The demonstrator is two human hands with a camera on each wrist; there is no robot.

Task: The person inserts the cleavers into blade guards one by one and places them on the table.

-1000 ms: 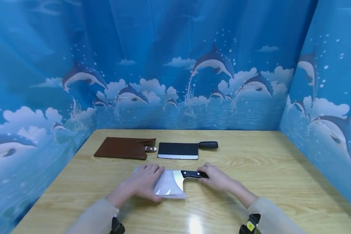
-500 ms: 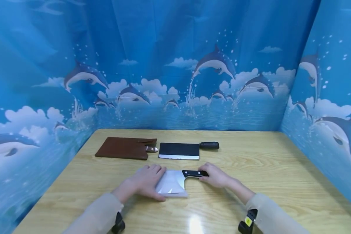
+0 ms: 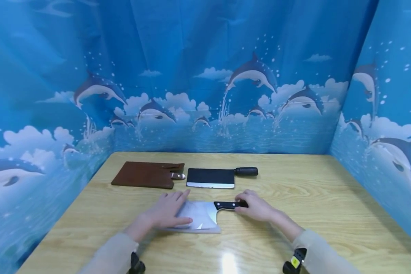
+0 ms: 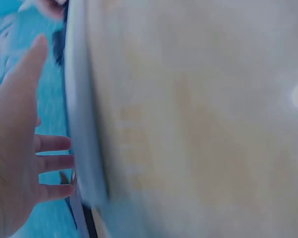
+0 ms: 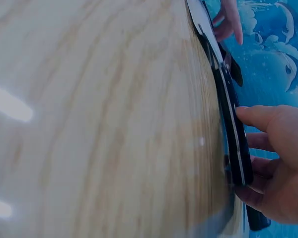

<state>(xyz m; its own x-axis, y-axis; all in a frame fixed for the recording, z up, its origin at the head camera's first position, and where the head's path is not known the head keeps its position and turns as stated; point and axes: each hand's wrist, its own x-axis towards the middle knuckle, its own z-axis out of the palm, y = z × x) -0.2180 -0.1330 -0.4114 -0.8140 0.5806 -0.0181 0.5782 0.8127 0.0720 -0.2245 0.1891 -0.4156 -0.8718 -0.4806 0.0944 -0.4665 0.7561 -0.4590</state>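
A cleaver [image 3: 208, 214] with a black riveted handle lies in the middle of the table in the head view, its broad blade in a whitish translucent sleeve [image 3: 210, 230]. My left hand [image 3: 166, 211] is spread over the blade's left part, fingers straight, thumb apart from them. Those extended fingers [image 4: 54, 162] reach the sleeve's side in the left wrist view. At the other end, my right hand [image 3: 255, 206] pinches the tip of the handle [image 5: 234, 126], thumb on one side and fingertips behind. My palm hides the left end of the blade.
Behind the hands lie a second, black-bladed cleaver [image 3: 210, 178] with a round black handle and a brown leather sheath [image 3: 142, 174] with a snap strap. A blue dolphin-print curtain [image 3: 178, 125] borders the wooden table [image 3: 294, 179] at the back and sides.
My left hand has loosened: its fingers and thumb have straightened and shifted left, showing more of the sleeved blade. The right hand stays at the handle, and the cleaver has hardly moved.
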